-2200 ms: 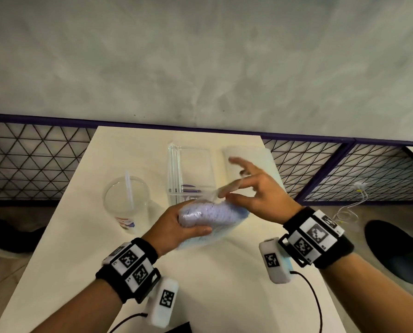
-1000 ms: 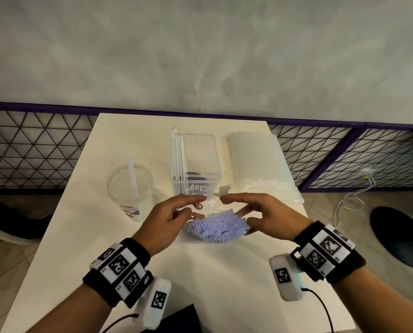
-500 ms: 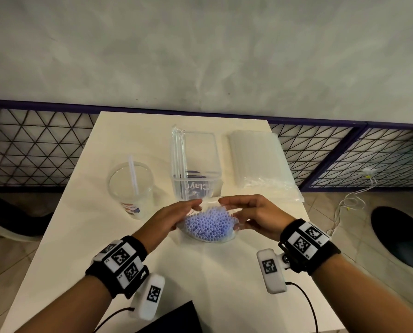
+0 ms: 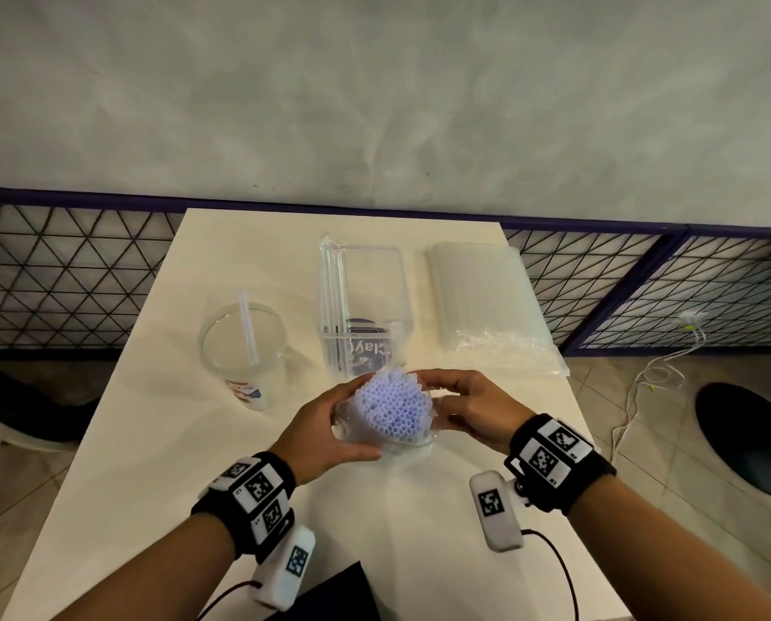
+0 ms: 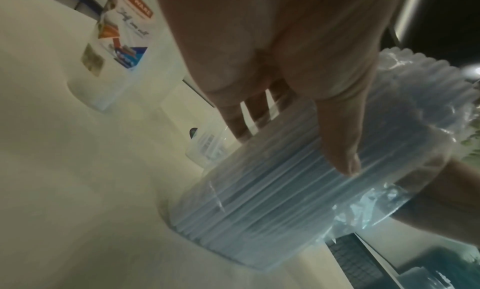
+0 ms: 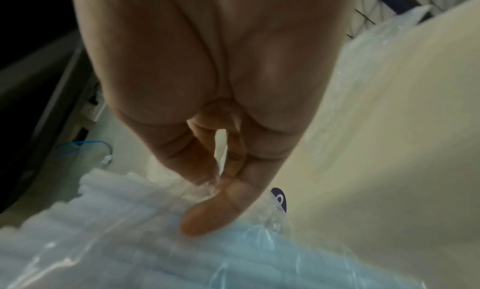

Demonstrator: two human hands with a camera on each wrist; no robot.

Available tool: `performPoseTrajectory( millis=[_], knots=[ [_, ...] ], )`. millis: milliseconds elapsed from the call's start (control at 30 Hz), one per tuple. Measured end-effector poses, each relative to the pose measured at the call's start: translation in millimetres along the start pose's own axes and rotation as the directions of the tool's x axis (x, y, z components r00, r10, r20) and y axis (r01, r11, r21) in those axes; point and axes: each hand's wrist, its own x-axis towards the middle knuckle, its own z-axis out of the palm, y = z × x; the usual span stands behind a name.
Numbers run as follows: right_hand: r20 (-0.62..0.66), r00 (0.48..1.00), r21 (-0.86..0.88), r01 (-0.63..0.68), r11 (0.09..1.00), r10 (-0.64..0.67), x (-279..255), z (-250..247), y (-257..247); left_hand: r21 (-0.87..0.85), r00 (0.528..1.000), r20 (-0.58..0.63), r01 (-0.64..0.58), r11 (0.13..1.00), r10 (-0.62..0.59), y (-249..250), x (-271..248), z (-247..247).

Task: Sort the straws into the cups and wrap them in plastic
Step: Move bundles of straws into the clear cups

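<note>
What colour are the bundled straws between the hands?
Pale lilac-blue straws, clearest in the head view.

Place: looking like a café or drink shop.
Signs: branded plastic cup (image 4: 244, 351) and bagged straws (image 4: 482, 302) sitting on a cream table (image 4: 159, 441); metal lattice railing (image 4: 60, 275) running behind.

Around the counter

A grey wall (image 4: 374, 91) rises behind black lattice fencing (image 4: 60, 280); a white cable (image 4: 643, 387) trails across the tiled floor (image 4: 670, 508).
</note>
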Motion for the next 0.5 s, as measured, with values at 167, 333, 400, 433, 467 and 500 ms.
performPoseTrajectory(
  millis=[167, 333, 400, 433, 467, 500],
  knots=[
    [0.150, 0.988, -0.220, 0.059, 0.974, -0.026, -14, -4, -11, 0.001, 0.999, -0.034, -0.001, 1.000, 0.002, -6, 6, 3],
    [0.104, 0.992, -0.471, 0.107, 0.876, -0.066, -13, -2, -4, 0.021, 0.998, -0.054, 0.019, 1.000, -0.018, -11, 13, 5],
    [0.097, 0.992, -0.493, 0.121, 0.862, -0.084, -11, -2, 0, 0.030, 0.998, -0.055, 0.016, 0.999, -0.014, -14, 14, 5],
    [0.098, 0.991, -0.498, 0.125, 0.858, -0.088, -10, -3, 1, 0.036, 0.998, -0.058, 0.012, 0.999, -0.010, -15, 14, 4],
    [0.097, 0.991, -0.503, 0.127, 0.855, -0.090, -9, -3, 1, 0.043, 0.998, -0.061, 0.010, 0.999, -0.007, -14, 14, 4],
    [0.096, 0.991, -0.505, 0.128, 0.854, -0.091, -8, -4, 2, 0.050, 0.998, -0.061, 0.005, 0.999, -0.002, -13, 13, 4]
  ],
)
